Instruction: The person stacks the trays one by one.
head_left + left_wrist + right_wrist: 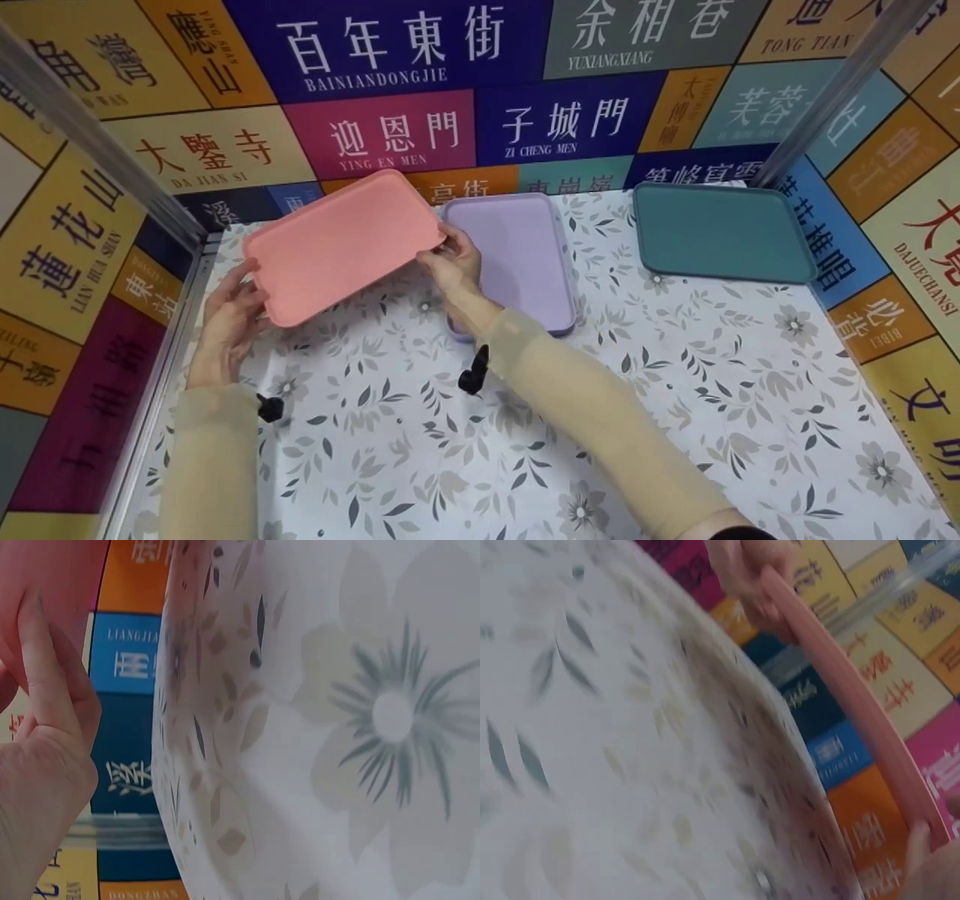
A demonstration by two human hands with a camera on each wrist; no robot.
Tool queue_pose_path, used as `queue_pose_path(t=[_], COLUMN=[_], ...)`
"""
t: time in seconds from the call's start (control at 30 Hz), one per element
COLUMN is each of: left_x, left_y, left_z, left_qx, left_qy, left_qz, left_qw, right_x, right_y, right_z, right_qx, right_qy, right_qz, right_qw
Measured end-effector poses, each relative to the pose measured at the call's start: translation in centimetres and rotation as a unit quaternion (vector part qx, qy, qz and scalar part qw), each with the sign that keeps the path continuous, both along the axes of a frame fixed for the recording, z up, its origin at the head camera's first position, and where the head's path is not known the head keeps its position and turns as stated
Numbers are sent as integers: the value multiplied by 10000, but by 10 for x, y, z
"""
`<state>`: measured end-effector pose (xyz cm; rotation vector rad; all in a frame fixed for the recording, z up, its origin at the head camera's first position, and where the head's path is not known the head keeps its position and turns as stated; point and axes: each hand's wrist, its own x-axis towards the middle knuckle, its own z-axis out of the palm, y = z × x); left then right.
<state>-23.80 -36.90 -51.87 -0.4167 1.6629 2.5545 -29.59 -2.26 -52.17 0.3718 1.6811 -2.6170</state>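
Note:
A pink rectangular tray (345, 247) is held up off the table, tilted, between both hands. My left hand (231, 311) grips its left short end, and my right hand (456, 270) pinches its right end near the corner. In the left wrist view the left hand (49, 720) has fingers under the pink tray (60, 585). The right wrist view shows the tray's long edge (855, 697) from the side, with the left hand (757, 577) at the far end and part of the right hand (930, 870) at the near end.
A purple tray (525, 262), seemingly stacked on another, lies on the flower-patterned table (420, 450) beside my right hand. Farther right lies a dark green tray (724, 232). Panels with printed Chinese signs (382, 131) enclose the back and both sides.

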Motion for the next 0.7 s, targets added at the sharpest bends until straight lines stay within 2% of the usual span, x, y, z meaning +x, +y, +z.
queue_pose_path(t=[0.07,0.13,0.33,0.53,0.7], left_x=[0,0,0,3,7], left_y=[7,14,35,44,46], left_z=[0,0,-1,-2,-6], left_qx=[-17,21,-16,-106,-142], left_qy=[52,67,93,134,91], left_qz=[18,27,-3,-18,6], left_qw=[10000,10000,10000,9999,9999], right_x=[12,23,49,53,53], right_y=[-12,-23,-49,-57,-54], right_z=[0,-1,-1,-1,1], right_qx=[-27,205,843,767,692], right_qy=[116,220,206,307,46], right_qz=[-308,-497,-640,-704,-594], right_qw=[9995,9983,9942,9941,9958])
